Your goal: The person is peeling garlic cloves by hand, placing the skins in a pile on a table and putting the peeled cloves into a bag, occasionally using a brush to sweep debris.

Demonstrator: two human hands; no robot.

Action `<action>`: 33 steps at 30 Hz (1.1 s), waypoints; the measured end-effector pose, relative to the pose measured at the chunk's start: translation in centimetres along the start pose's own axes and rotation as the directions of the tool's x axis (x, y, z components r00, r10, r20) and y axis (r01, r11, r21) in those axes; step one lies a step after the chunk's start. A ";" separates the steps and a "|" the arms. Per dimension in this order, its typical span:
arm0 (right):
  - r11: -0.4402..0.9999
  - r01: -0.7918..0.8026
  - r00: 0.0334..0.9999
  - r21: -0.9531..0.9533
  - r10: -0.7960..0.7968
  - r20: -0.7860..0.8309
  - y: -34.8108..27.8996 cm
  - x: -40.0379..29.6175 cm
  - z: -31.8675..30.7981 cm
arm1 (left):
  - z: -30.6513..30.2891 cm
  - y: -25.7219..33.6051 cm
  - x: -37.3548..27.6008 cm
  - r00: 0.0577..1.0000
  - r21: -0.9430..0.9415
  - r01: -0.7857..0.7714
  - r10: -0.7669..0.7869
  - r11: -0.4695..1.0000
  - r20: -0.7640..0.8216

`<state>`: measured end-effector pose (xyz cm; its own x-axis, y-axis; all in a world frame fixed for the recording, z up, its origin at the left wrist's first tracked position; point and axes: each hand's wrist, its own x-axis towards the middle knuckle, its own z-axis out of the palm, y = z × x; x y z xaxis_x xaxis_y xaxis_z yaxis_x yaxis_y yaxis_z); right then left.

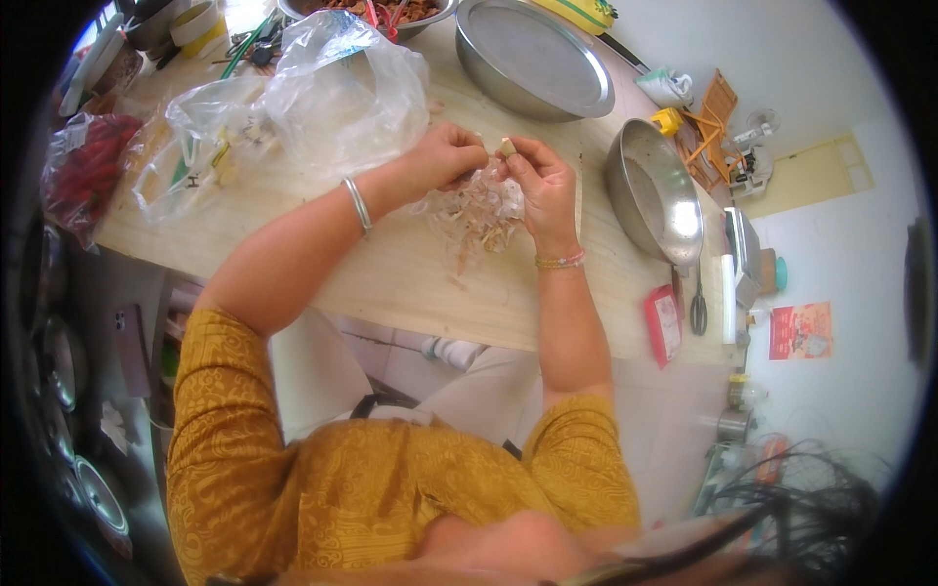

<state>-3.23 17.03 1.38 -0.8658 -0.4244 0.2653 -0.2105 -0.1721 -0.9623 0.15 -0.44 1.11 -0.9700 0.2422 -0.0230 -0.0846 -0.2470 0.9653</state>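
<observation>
Between the thumb and fingers of my right hand point(538, 176) is a small pale garlic clove point(507, 148). Close beside it on the left, my left hand point(448, 157) has its fingers curled in; whether anything is pinched in them is hidden. Under both hands a loose heap of papery garlic skins point(480, 212) lies on the wooden table point(410, 286). Left of the heap stands a crumpled clear plastic bag point(344, 102). Another clear bag point(220, 146) with pale pieces in it lies farther left.
A steel basin with a flat metal lid point(535, 58) stands behind my hands. To the right are a steel bowl point(652, 190), a red packet point(663, 322) and dark-handled scissors point(698, 308). A bag of red peppers point(88, 168) sits at the left edge; a bowl of brown food point(418, 11) stands at the back.
</observation>
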 end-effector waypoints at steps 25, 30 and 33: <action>0.888 0.249 0.967 -0.386 -0.247 0.057 -0.1 -0.5 1.3 | -0.7 -1.0 0.6 0.997 -0.271 0.054 -0.038 0.961 0.066; 0.906 0.227 0.973 -0.358 -0.229 0.037 0.1 -0.6 1.4 | -0.6 -0.8 0.5 0.998 -0.265 0.026 -0.009 0.964 0.067; 0.964 0.115 0.993 -0.238 -0.112 0.023 -0.4 -0.8 1.9 | -0.7 -0.8 0.6 0.998 -0.211 0.014 -0.002 0.977 0.060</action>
<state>-1.56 15.81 1.70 -0.8261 -0.4224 0.3731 -0.4105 -0.0026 -0.9119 -0.50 -0.73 0.12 -0.9544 0.2985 -0.0089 -0.1446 -0.4355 0.8885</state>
